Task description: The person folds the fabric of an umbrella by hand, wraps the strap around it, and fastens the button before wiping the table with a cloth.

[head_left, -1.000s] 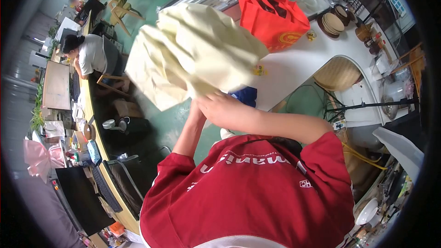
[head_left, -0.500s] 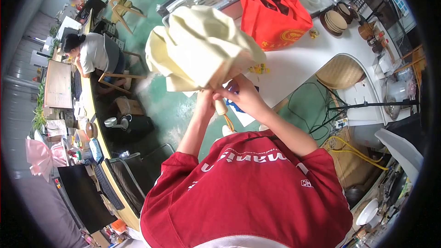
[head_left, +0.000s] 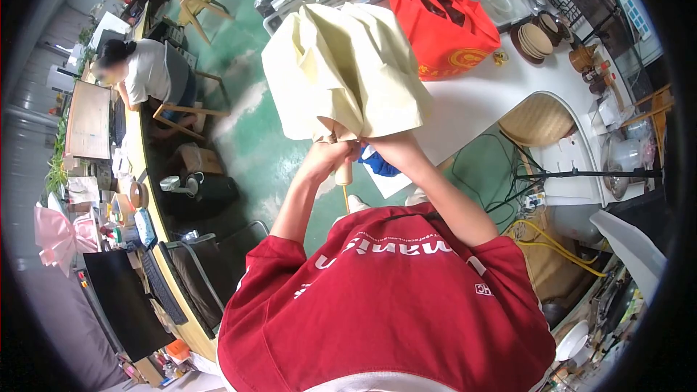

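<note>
Across the middle of the view, a stretch of green floor (head_left: 243, 156). To the left, a long pale desk (head_left: 135, 131), with a seated person (head_left: 149, 72) in a white top leaning at its edge. Ahead and to the right, a white table (head_left: 465, 112).

In front of the chest, a pale yellow umbrella (head_left: 341, 72), its loose canopy in deep folds, part spread, held up just beyond both hands with the handle side towards the red shirt (head_left: 385, 305). Just right of the canopy, a red bag (head_left: 446, 36) on the table. Farther right, a round woven tray (head_left: 537, 122) and a stack of plates (head_left: 532, 42).

At the gathered base of the canopy, the left hand (head_left: 328, 157) closed around the umbrella, just above the handle (head_left: 343, 173). Close beside it, the right hand (head_left: 383, 148), partly under the canopy's edge, fingers hidden; impossible to tell whether pinching or loose. Near its underside, a blue cloth (head_left: 379, 162). Hanging from the handle, a thin yellow strap (head_left: 345, 196).
</note>
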Action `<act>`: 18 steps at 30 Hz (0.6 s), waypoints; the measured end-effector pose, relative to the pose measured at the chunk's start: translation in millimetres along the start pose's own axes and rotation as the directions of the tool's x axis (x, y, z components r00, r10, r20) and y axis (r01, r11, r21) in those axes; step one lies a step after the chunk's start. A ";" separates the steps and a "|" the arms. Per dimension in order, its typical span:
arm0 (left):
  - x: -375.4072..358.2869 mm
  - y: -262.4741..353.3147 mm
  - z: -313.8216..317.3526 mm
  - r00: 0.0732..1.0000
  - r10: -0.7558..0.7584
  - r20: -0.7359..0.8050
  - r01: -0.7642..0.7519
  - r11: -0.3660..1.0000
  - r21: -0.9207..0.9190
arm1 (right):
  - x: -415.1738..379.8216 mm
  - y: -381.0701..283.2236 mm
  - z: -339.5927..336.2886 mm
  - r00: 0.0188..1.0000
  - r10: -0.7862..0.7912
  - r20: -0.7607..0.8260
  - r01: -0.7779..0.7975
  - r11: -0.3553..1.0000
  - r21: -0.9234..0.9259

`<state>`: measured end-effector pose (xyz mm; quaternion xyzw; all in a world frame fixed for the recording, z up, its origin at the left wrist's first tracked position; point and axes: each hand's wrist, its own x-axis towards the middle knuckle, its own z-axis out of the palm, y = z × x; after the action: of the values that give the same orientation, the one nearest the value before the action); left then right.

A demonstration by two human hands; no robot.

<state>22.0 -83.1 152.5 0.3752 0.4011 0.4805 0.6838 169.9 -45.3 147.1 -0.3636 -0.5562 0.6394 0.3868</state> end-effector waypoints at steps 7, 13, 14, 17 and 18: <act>8.5 -7.6 -15.4 0.981 -0.115 -0.156 0.136 0.982 0.131 | 4.3 6.6 12.0 0.969 -0.210 -0.128 0.209 0.978 -0.022; 9.7 -1.4 -15.3 0.983 -0.132 -0.124 0.150 0.977 0.152 | -0.1 4.5 7.6 0.984 -0.160 -0.073 0.138 0.961 -0.238; 9.8 1.4 -13.3 0.983 -0.137 -0.124 0.167 0.947 0.275 | -2.1 1.3 6.6 0.995 -0.083 -0.048 0.066 0.959 -0.276; 17.0 -13.9 -22.4 0.986 -0.098 -0.135 0.135 0.943 0.304 | -3.1 -2.7 3.3 0.998 0.055 0.035 -0.030 0.860 -0.509; 16.8 -12.3 -17.0 0.986 -0.097 -0.135 0.134 0.943 0.303 | -4.0 -4.3 3.8 0.998 0.055 0.034 -0.030 0.860 -0.510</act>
<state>14.5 -68.0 131.5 0.4251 0.5328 0.3914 0.6182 168.7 -50.2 151.9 -0.4496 -0.7061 0.4869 0.2496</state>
